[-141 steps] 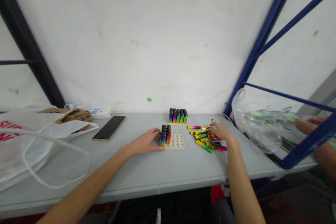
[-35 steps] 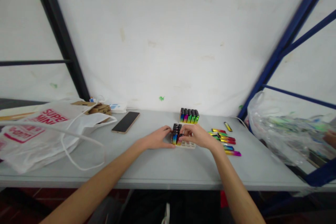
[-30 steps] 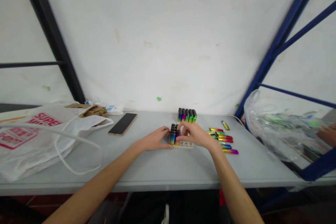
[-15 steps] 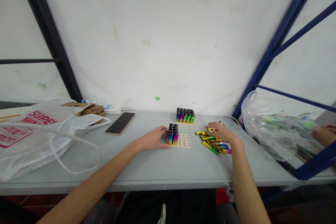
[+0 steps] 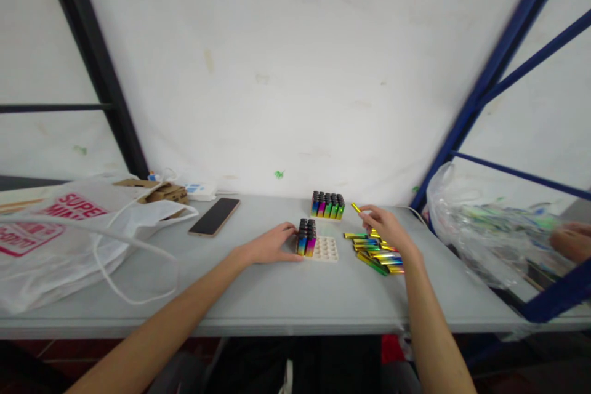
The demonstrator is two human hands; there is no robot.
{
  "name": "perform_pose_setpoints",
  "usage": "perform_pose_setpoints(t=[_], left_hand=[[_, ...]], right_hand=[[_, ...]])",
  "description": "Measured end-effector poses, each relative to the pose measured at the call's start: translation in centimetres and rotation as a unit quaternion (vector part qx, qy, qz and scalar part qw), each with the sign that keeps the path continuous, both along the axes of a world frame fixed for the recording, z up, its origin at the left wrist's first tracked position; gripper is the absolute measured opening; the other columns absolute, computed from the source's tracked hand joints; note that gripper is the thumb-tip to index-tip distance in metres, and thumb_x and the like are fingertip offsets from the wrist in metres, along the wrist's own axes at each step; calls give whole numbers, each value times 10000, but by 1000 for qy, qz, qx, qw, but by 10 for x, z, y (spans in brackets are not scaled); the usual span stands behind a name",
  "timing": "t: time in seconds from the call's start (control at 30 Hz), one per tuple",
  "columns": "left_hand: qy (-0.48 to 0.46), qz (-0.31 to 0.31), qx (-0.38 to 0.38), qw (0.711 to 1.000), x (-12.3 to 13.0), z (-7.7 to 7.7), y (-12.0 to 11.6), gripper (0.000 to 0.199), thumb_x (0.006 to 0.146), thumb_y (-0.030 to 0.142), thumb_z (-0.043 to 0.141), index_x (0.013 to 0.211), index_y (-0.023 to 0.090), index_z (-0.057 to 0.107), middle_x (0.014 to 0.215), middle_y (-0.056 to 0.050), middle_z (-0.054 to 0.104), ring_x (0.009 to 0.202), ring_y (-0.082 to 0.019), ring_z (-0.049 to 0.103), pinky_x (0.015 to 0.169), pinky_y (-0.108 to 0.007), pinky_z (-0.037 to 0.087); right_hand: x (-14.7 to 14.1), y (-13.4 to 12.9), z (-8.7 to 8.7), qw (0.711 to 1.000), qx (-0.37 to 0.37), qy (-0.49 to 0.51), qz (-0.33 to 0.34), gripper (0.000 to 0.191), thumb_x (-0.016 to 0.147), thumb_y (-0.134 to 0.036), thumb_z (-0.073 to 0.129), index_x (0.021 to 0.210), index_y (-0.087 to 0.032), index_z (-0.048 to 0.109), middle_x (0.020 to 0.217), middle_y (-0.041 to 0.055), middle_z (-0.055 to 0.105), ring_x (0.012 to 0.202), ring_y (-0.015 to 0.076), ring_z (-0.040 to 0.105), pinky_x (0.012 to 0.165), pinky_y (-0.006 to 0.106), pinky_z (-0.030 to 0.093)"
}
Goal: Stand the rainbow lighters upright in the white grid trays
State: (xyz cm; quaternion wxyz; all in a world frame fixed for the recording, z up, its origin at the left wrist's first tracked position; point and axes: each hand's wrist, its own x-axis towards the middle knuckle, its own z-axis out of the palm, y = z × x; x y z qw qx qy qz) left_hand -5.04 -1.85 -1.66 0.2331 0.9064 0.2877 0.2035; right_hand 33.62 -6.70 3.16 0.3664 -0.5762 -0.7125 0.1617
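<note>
A white tray with round holes (image 5: 329, 249) lies on the grey table, with shiny rainbow lighters with black tops (image 5: 306, 237) upright in its left part. My left hand (image 5: 276, 244) rests at the tray's left side, thumb and fingers spread around the left edge of those lighters. Between the fingertips of my right hand (image 5: 379, 221) is a gold lighter (image 5: 355, 207), raised and tilted. Just below that hand lies a loose pile of metallic lighters (image 5: 373, 253). Behind the tray stands a full block of lighters (image 5: 327, 205).
A phone (image 5: 215, 217) lies left of my left hand. Farther left are a white plastic bag (image 5: 69, 228) and cardboard (image 5: 161, 192). At right, beyond a blue frame (image 5: 466, 111), another person's hand (image 5: 572, 240) is near a clear plastic bag (image 5: 466, 228).
My right hand has risen slightly from the pile and has taken hold of a gold lighter. My left hand remains beside the tray. The view has shifted a little.
</note>
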Motion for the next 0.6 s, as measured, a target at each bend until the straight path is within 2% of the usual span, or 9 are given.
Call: perform_pose_setpoints(t=[0.1, 0.2, 0.3, 0.4, 0.47, 0.53, 0.6], left_hand=[[0, 7, -3, 1000, -1, 3, -1, 714, 836, 653, 842, 1349, 182, 683, 1415, -163, 648, 1295, -366, 638, 1182, -475, 486], [0, 6, -6, 1000, -3, 8, -2, 674, 794, 617, 886, 1290, 192, 721, 1380, -146, 665, 1276, -367, 650, 1164, -462, 503], [-4, -4, -9, 1000, -5, 11, -3, 622, 770, 559, 914, 1252, 203, 749, 1389, -133, 662, 1296, -362, 641, 1179, -457, 493], [-6, -8, -8, 1000, -5, 12, -5, 608, 765, 511, 922, 1257, 196, 755, 1408, -139, 655, 1314, -361, 632, 1199, -464, 474], [-6, -6, -9, 1000, -5, 12, -5, 611, 760, 487, 926, 1267, 193, 754, 1413, -143, 656, 1311, -364, 636, 1197, -471, 476], [-7, -6, -10, 1000, -5, 12, -6, 618, 755, 475, 929, 1277, 194, 752, 1414, -142, 658, 1308, -364, 641, 1193, -473, 481], [-10, -7, -9, 1000, -5, 12, -6, 633, 744, 474, 935, 1281, 194, 750, 1410, -140, 664, 1304, -364, 645, 1193, -474, 483]], right_hand=[[-21, -1, 10, 997, 62, 54, 0, 569, 946, -678, 653, 1156, -164, 778, 707, 11, 679, 604, 181, 555, 595, 298, 437], [-45, -4, 19, 986, 68, 147, 41, 543, 855, -693, 773, 1008, -172, 763, 726, 7, 648, 637, 168, 528, 611, 293, 434], [-70, -9, 24, 968, 41, 227, 100, 523, 869, -715, 760, 884, -195, 708, 779, 17, 652, 736, 183, 587, 688, 298, 487], [-94, -16, 24, 945, -12, 294, 145, 543, 936, -754, 659, 900, -212, 661, 877, 36, 681, 784, 189, 636, 700, 301, 521], [-108, -18, 23, 932, -44, 316, 173, 526, 973, -749, 614, 936, -224, 632, 849, 29, 669, 744, 181, 628, 684, 303, 529], [-119, -16, 21, 920, -61, 339, 187, 518, 956, -756, 637, 963, -239, 602, 738, -18, 589, 631, 154, 545, 612, 283, 497], [-126, -12, 17, 907, -72, 375, 180, 566, 884, -795, 702, 941, -246, 575, 647, -74, 450, 524, 115, 391, 502, 236, 378]])
